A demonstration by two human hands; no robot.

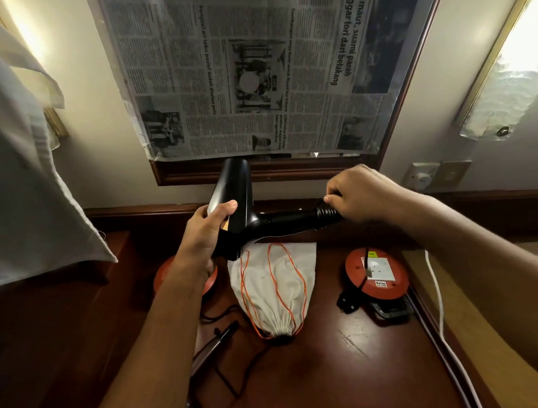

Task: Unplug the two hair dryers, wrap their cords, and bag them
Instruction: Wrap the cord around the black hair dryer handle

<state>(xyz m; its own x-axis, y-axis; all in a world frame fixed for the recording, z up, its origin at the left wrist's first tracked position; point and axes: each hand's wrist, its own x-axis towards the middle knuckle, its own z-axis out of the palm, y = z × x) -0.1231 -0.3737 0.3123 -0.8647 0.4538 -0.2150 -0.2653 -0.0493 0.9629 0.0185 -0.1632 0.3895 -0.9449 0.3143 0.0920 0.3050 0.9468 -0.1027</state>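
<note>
While the left hand (pixel 201 233) is gripping the black hair dryer (pixel 234 211) by its barrel, cord-wrapping appears to be starting.
The right hand (pixel 359 194) is pinching the cord's ribbed collar (pixel 326 214) at the handle end; next, probably, looping cord, then the white bag (pixel 276 283) below both hands.

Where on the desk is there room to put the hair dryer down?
The biggest bare patch of desk is near you, right of the white bag and below the orange reel. The left is crowded: another reel, black cords and a second dryer's handle. The hair dryer is held by the left hand and right hand.
</note>
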